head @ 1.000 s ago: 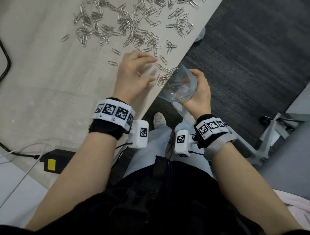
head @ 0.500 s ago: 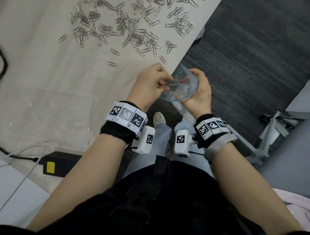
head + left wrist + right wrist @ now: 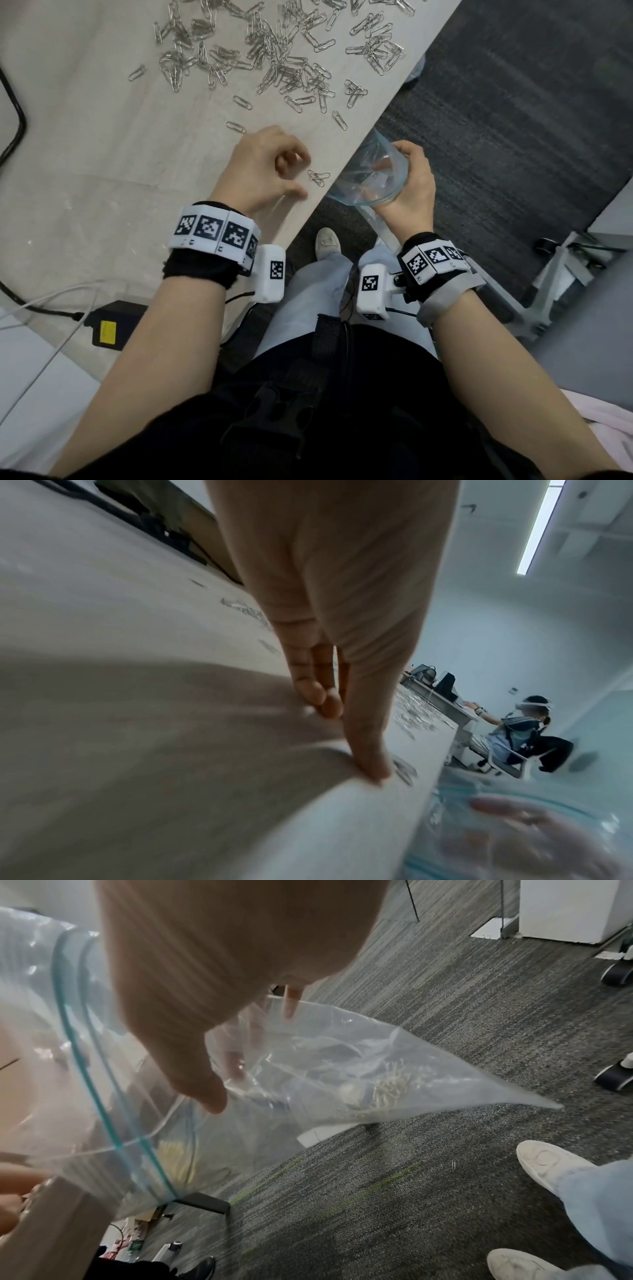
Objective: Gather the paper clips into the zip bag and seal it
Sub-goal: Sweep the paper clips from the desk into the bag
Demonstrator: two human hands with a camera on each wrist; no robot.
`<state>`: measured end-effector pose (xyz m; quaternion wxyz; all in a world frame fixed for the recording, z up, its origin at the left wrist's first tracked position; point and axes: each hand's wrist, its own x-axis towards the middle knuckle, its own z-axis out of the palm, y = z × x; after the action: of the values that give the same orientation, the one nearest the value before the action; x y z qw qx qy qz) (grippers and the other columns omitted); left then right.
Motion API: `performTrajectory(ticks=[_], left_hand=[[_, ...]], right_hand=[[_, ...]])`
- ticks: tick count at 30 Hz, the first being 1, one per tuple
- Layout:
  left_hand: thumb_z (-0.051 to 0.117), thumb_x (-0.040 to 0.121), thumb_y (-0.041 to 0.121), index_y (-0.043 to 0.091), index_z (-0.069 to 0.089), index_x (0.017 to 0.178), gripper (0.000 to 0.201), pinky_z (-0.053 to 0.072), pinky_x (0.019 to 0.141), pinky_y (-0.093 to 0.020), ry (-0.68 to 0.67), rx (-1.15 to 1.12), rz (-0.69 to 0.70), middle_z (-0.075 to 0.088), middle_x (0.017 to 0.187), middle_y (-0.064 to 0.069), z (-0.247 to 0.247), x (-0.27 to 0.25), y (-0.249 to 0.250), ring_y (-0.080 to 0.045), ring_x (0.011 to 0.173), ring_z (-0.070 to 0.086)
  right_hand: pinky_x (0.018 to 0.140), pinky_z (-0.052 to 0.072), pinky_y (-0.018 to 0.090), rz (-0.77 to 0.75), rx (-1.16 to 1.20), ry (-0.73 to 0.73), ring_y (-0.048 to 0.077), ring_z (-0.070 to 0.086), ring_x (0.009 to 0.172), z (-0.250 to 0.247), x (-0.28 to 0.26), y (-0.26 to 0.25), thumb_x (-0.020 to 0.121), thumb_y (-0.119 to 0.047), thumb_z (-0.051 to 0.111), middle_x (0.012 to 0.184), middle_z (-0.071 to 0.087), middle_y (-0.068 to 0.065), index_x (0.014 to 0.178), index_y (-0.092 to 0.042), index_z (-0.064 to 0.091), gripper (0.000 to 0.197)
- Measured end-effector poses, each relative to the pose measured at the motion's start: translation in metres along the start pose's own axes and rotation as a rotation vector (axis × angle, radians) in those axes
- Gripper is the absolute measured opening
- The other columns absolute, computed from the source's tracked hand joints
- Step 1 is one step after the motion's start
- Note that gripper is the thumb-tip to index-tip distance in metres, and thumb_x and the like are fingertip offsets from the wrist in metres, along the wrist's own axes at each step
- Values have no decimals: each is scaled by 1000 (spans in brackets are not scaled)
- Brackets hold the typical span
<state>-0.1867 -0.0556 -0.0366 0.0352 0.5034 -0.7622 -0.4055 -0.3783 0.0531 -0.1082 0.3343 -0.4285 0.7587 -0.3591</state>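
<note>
Meanwhile, left hand (image 3: 263, 168): fingers loosely curled, empty, beside a few paper clips (image 3: 318, 176) at the table (image 3: 102, 154) edge.
Right hand (image 3: 407, 185): gripping the zip bag (image 3: 366, 181), mouth open, just off the edge.
Loose clips (image 3: 274, 58): scattered farther up the table.

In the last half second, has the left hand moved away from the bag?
Yes. The left hand has pulled back from the zip bag mouth onto the table, beside a few paper clips near the edge.

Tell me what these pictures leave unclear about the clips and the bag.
- Clips in the zip bag: a small blurred clump in the right wrist view, uncountable; glare hides them in the head view.
- Paper clips on the table: the pile is cut off by the head view's top edge.
- Left hand: its curled fingers hide whether any clip is held; the left wrist view is blurred.
</note>
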Motion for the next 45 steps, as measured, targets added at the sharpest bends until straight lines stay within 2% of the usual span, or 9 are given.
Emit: performTrajectory(ticks=[6,12,16,20,23,26,36,40,45], left_hand=[[78,70,13,10,73,81,12,46,66,-15,140,-68,72,66,82,-8,30,6,11,-15,70,59],[73,72,4,4,70,89,17,46,67,-8,128,-229,128,66,87,-10,45,8,33,-11,71,58],[66,78,5,14,67,100,23,52,81,-16,416,-266,43,63,104,-5,17,13,17,-9,93,59],[61,82,24,20,50,127,46,25,116,-40,610,-101,-209,36,145,-12,-23,27,-32,-29,138,28],[49,90,37,18,22,146,65,4,118,-46,564,95,-476,2,156,-17,-48,34,-57,-37,143,-6],[40,93,49,21,10,148,69,-1,114,-56,487,120,-561,-8,156,-15,-56,43,-66,-36,143,-12],[27,100,30,20,3,148,55,-13,113,-48,195,157,-241,-11,157,-10,-12,33,-40,-31,143,-15],[38,98,24,13,33,141,45,6,120,-42,352,-45,-97,17,155,-10,-11,25,-38,-26,145,8],[39,95,30,17,36,140,47,15,117,-53,490,-75,-135,9,156,-14,-36,49,-49,-31,145,7]], right_hand=[[98,46,54,1,-9,-4,25,60,105,-2,0,-3,63,-47,81,110,67,4,119,-17,51,70],[95,47,56,-22,0,17,28,61,104,-2,-1,-6,62,-49,82,109,58,-7,118,-19,52,70],[98,46,53,16,-1,18,26,62,104,-1,3,-1,61,-53,82,107,68,2,113,-38,43,67],[97,47,53,41,-9,21,26,63,103,-1,5,-2,61,-55,82,107,68,3,111,-46,39,66],[97,47,53,45,-13,22,25,63,104,1,6,-2,61,-58,81,107,68,2,108,-49,37,65],[97,47,54,49,-15,23,26,63,104,3,7,-3,60,-60,79,108,68,2,106,-54,34,65],[96,46,55,55,-27,33,27,61,105,4,8,-9,60,-61,76,108,68,4,105,-54,34,62],[94,47,55,71,-26,23,29,62,104,5,8,-7,61,-59,75,107,69,6,111,-43,42,63],[95,47,52,79,-31,15,27,61,104,5,8,-10,60,-58,71,107,68,5,108,-40,39,61]])
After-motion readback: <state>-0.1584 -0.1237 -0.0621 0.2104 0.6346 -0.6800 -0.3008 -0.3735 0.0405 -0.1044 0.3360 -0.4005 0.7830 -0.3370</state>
